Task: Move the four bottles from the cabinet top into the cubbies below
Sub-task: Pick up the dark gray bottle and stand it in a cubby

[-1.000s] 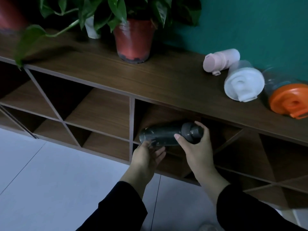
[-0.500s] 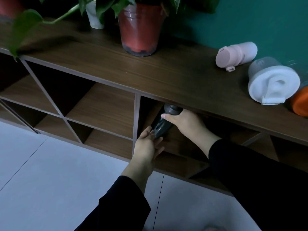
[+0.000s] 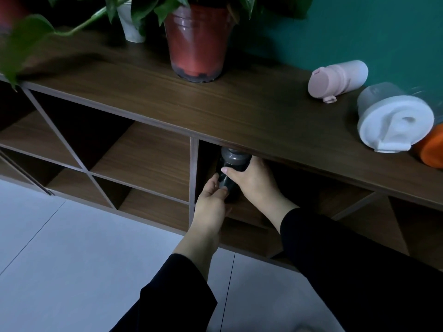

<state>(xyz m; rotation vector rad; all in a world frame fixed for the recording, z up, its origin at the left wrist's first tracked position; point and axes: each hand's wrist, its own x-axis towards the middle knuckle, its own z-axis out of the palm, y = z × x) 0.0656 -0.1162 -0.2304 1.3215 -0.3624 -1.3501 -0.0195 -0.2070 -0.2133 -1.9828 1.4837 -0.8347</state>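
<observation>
A dark grey bottle (image 3: 232,164) stands nearly upright inside the cubby just right of the vertical divider, its cap touching the underside of the cabinet top (image 3: 239,109). My right hand (image 3: 254,182) grips its upper body from the right. My left hand (image 3: 212,202) holds its lower part from the front left. On the cabinet top at the right lie a pink bottle (image 3: 338,79), a clear bottle with a white lid (image 3: 393,122) and, cut off by the frame edge, a bottle with an orange lid (image 3: 431,150).
A red plant pot (image 3: 197,41) and a white pot (image 3: 131,25) with trailing leaves stand at the back of the cabinet top. Open cubbies (image 3: 143,154) with slanted dividers lie to the left and right. Pale floor tiles (image 3: 72,259) stretch below.
The dark bottle went from lying sideways in front of the cubby to standing upright inside it. Both hands followed it in and the view shifted closer.
</observation>
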